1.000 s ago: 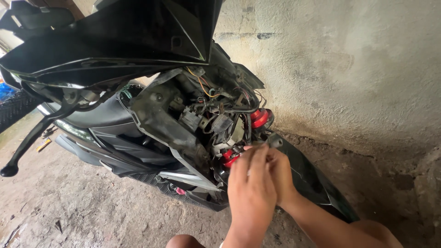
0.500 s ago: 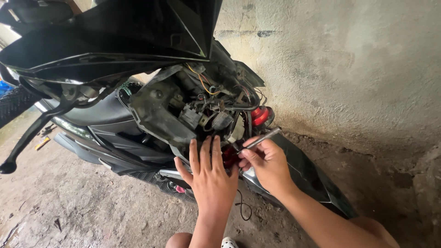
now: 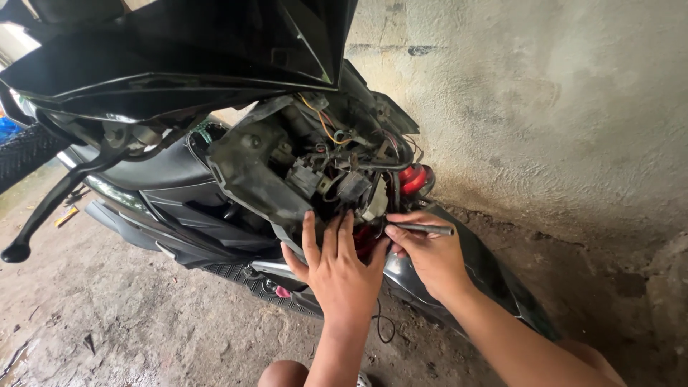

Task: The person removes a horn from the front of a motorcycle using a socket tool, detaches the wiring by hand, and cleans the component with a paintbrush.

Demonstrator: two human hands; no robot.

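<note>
Hands at a stripped black scooter's wiring

Head view: the left hand lies flat with fingers spread, its grip wide, against the exposed wiring of the scooter; just beside it, the right hand pinches a slim metal tool pointing into the same opening, near the red horn.

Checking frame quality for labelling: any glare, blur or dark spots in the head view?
Head view: sharp overall; soft daylight on the concrete wall; sheen on the black panel; wiring bay shadowed; left hand and right hand with its metal tool unblurred.
</note>
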